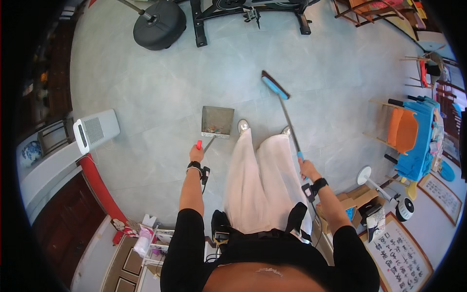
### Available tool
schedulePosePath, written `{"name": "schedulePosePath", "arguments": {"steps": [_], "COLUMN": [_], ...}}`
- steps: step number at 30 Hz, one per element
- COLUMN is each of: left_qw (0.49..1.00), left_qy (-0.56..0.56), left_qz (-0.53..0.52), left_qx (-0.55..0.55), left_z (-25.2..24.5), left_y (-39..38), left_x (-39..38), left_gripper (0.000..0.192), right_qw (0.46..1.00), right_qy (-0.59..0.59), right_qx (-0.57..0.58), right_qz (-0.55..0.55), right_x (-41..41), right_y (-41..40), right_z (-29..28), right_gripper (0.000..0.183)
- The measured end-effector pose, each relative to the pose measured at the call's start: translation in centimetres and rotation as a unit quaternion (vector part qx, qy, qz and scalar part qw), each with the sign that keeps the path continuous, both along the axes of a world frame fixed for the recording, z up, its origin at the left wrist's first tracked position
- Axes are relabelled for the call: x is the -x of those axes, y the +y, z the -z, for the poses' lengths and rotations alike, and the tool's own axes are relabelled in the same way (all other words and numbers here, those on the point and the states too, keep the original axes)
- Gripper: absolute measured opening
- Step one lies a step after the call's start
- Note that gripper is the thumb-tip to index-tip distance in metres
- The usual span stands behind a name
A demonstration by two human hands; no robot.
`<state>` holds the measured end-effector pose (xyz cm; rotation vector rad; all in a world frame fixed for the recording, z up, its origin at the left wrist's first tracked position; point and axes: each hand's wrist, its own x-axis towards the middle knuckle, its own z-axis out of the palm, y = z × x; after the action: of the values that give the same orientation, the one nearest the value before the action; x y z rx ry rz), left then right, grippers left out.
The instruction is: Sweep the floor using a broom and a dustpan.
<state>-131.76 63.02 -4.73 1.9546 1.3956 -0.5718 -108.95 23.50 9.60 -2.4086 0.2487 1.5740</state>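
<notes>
My left hand (pixel 197 153) grips the red-topped handle of a long-handled dustpan (pixel 217 116). Its pan rests on the floor ahead of my left foot, with small colourful debris (pixel 215 129) gathered near its back wall. In my right hand (pixel 308 170) is the blue grip of a broom (pixel 288 115). The metal shaft slants forward to a blue head (pixel 271 87) with dark bristles, which is at the floor ahead and to the right of the pan. My shoes (pixel 243 126) stand between the two tools.
Grey tiles (pixel 157 91) cover the floor. Ahead are a round black weighted base (pixel 159 25) and an exercise bike's frame (pixel 251 7). A white appliance (pixel 96 130) stands left. On the right are an orange chair (pixel 401 129), a blue table (pixel 419 138) and cardboard boxes (pixel 355 199).
</notes>
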Motion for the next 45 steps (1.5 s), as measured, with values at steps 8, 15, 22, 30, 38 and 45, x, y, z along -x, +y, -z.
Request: {"name": "schedulePosePath", "arguments": {"steps": [8,15,22,30,38,45], "left_qw": [1.0,1.0,0.996,0.98,0.948,0.871], "left_qy": [-0.014,-0.006,-0.008,-0.075,-0.057,-0.021], "left_qz": [-0.007,-0.001,-0.082,-0.161,-0.298,-0.479], "left_qx": [0.007,0.018,0.016,-0.094,-0.099,-0.109], "left_z": [-0.4,-0.1,-3.5,-6.4,-8.4,-13.4], "left_y": [-0.3,0.0,0.3,1.7,2.0,-9.6], "left_x": [-2.4,-2.6,-2.5,-3.6,-1.8,-4.4], "left_gripper": [0.021,0.024,0.036,0.038,0.037,0.032], "right_qw": [0.962,0.9,0.961,0.953,0.964,0.984], "right_qy": [0.139,0.19,0.019,-0.03,-0.052,-0.023], "right_qx": [-0.085,-0.135,-0.129,-0.191,-0.19,-0.157], "right_qz": [0.219,0.369,0.245,0.235,0.18,0.081], "right_x": [0.2,-3.9,-5.6,-16.0,-32.1,-49.4], "right_y": [0.6,2.8,3.8,4.5,10.3,11.8], "right_z": [-6.4,-8.6,-11.9,-10.8,-6.7,-3.9], "right_gripper": [0.036,0.025,0.027,0.031,0.03,0.03]}}
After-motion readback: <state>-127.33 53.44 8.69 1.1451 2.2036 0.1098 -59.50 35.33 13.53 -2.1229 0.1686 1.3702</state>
